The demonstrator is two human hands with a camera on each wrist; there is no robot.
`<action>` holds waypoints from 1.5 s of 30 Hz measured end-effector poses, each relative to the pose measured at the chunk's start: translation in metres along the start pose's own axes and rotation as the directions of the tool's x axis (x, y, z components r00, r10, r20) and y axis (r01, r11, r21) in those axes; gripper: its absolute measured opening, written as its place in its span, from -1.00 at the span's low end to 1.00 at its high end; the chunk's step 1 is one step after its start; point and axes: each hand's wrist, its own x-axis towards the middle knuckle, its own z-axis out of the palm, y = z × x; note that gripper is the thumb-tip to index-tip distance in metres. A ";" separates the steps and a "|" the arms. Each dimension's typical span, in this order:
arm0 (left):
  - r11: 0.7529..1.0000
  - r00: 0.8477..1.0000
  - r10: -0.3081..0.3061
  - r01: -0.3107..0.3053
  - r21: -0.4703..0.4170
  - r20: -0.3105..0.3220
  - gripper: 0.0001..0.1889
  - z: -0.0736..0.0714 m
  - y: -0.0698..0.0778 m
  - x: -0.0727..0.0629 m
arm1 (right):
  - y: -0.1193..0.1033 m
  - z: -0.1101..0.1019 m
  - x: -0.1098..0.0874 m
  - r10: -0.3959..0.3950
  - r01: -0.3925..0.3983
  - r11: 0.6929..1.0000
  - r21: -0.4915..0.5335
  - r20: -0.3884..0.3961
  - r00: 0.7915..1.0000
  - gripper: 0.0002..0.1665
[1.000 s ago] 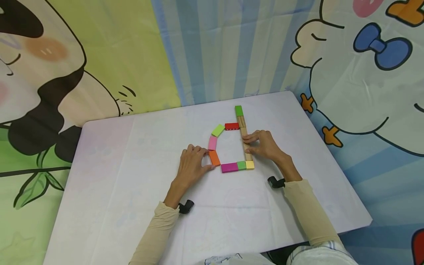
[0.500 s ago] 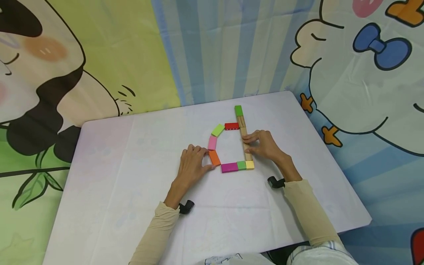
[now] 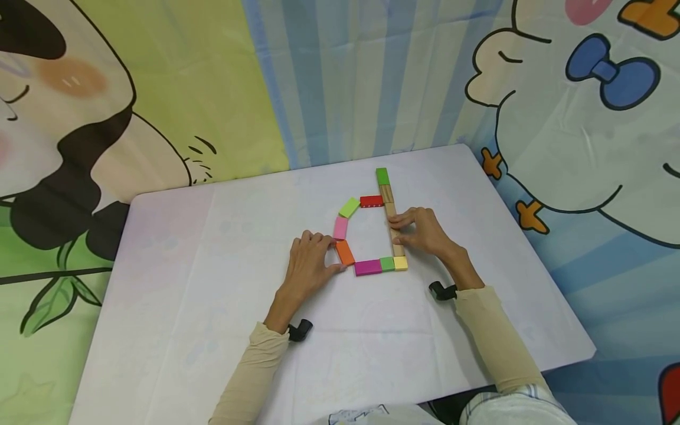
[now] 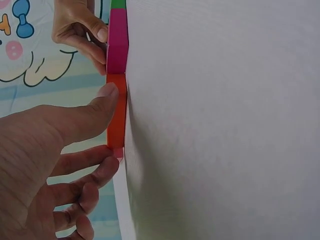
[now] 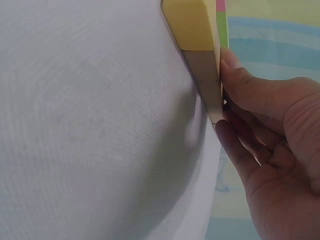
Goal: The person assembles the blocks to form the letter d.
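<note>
Small coloured and wooden blocks form an outline with one straight side on the white table. My left hand (image 3: pixel 308 265) pinches the orange block (image 3: pixel 345 252) by its ends, thumb at the near one. That block stands between a pink block (image 3: pixel 341 228) and a magenta block (image 3: pixel 368 268). On the straight side, my right hand (image 3: pixel 427 234) holds the wooden block (image 5: pixel 204 75) beside the yellow block (image 5: pixel 192 25), thumb and a finger at its edge. The left wrist view shows the orange block (image 4: pixel 118 117) end to end with the magenta one.
A lime block (image 3: pixel 349 207) and a red block (image 3: pixel 372 201) lie along the far side of the outline. A green block (image 3: pixel 382 176) tops the wooden row, and another green block (image 3: pixel 388 264) sits beside the yellow one. Cartoon-printed curtains (image 3: pixel 361 77) hang behind the table (image 3: pixel 212 307).
The orange block's near end has edged very slightly right, toward the magenta block, with my left hand on it. My right hand keeps its place.
</note>
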 end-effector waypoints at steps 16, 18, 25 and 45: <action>1.000 1.000 -0.005 0.005 -0.008 0.009 -0.37 -0.003 0.001 -0.001 | 0.002 0.001 0.001 -0.010 0.010 1.000 0.008 -0.001 1.000 -0.49; 1.000 1.000 -0.007 0.007 -0.011 0.016 -0.36 -0.003 0.000 -0.001 | 0.002 0.001 0.000 -0.009 0.009 1.000 0.007 -0.003 1.000 -0.49; 1.000 1.000 -0.002 0.002 -0.025 -0.004 -0.31 -0.004 0.000 -0.003 | 0.000 0.001 0.000 -0.010 0.010 1.000 0.003 -0.003 1.000 -0.49; 0.944 0.950 0.312 -0.313 0.099 0.024 -0.53 0.030 0.079 0.024 | 0.003 0.000 0.002 -0.021 0.021 1.000 0.008 -0.013 1.000 -0.47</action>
